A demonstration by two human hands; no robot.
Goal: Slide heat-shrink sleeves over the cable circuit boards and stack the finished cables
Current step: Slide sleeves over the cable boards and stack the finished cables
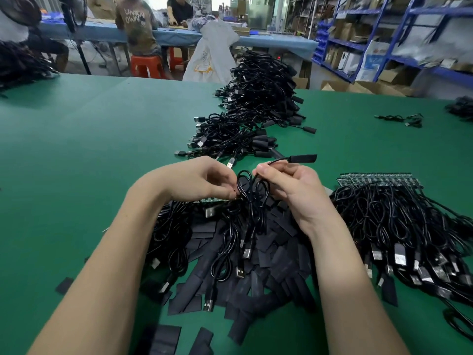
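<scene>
My right hand [289, 190] pinches a thin black cable just behind its sleeved end [303, 158], which sticks out to the right above the table. My left hand [204, 179] holds the same cable's coiled loops [252, 185] with curled fingers; the loops and USB plugs hang down between both hands. Under my hands lies a heap of flat black heat-shrink sleeves [256, 265] mixed with loose cables. To the right sits a bundle of cables with bare green circuit boards [376, 179]. A long stack of sleeved cables [256, 106] stretches away ahead.
The green table [89, 149] spreads wide to the left. A single cable [401, 119] lies at the far right. Loose sleeves [163, 339] lie near the front edge. People sit at a blue table behind, with a white bag [210, 55] and blue shelving [384, 34].
</scene>
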